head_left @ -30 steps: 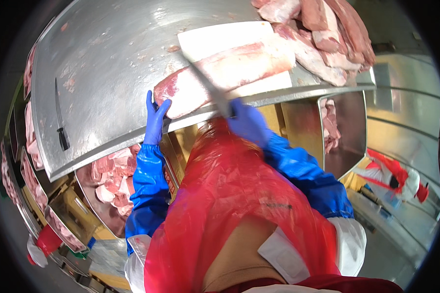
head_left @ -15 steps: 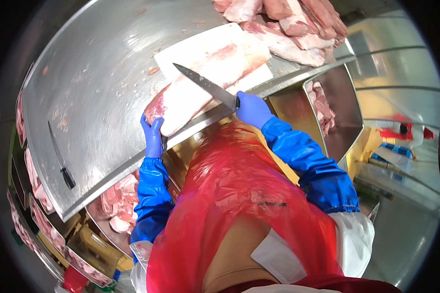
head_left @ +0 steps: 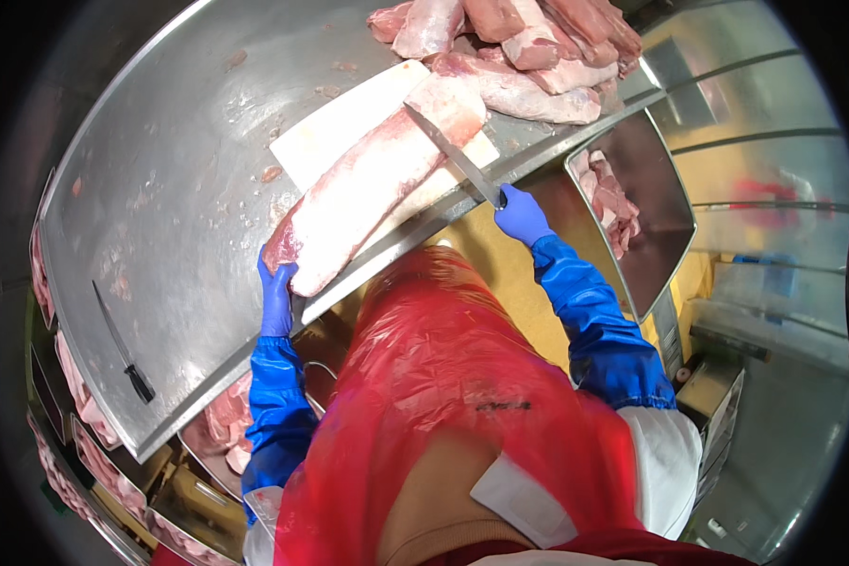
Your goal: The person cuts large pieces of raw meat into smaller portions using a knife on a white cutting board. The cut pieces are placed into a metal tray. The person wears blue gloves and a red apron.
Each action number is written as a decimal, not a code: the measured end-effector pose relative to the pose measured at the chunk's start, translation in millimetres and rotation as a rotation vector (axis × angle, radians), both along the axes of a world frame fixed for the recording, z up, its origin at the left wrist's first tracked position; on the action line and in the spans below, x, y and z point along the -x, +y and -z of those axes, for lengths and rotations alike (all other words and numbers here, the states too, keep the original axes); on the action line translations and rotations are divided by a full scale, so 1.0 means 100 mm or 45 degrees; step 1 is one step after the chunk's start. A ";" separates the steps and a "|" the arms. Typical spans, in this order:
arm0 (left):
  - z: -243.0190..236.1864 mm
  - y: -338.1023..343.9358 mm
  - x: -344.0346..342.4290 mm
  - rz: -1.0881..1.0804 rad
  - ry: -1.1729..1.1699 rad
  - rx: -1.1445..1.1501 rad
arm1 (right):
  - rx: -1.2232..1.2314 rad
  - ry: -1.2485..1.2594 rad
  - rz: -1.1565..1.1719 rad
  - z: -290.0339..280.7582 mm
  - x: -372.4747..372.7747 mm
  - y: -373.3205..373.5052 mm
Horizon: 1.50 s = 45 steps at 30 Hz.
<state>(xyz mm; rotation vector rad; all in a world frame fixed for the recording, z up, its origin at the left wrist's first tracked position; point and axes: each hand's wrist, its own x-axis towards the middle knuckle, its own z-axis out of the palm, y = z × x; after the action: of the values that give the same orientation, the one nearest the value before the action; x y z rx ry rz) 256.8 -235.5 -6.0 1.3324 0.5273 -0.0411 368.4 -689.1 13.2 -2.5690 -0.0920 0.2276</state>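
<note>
Head view: your right hand (head_left: 522, 215) grips the butcher knife (head_left: 459, 157), shifted along the pork loin (head_left: 363, 189), likely working farther out; left hand (head_left: 276, 300) clasps its near end.

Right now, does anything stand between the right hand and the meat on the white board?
Nothing visible blocks the way: the knife in the right hand reaches the right end of the meat. Only the table rim and a strip of board lie between.
</note>
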 end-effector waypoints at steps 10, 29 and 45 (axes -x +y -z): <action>-0.17 -0.22 0.01 -0.212 -0.038 0.151 | 0.095 -0.014 0.137 0.09 -0.34 -0.32; 0.17 -0.07 0.03 -0.304 -0.010 -0.264 | -0.380 0.140 0.015 0.27 -0.17 0.12; -0.82 -0.95 -0.67 0.394 -0.223 -1.671 | -0.228 -0.252 -0.290 -0.70 -0.46 0.68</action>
<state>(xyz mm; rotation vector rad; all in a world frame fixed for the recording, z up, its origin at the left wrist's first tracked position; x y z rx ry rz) 324.1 -330.5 75.5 2.6604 0.1402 0.2022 414.3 -621.6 82.9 -2.3936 -0.4596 0.0462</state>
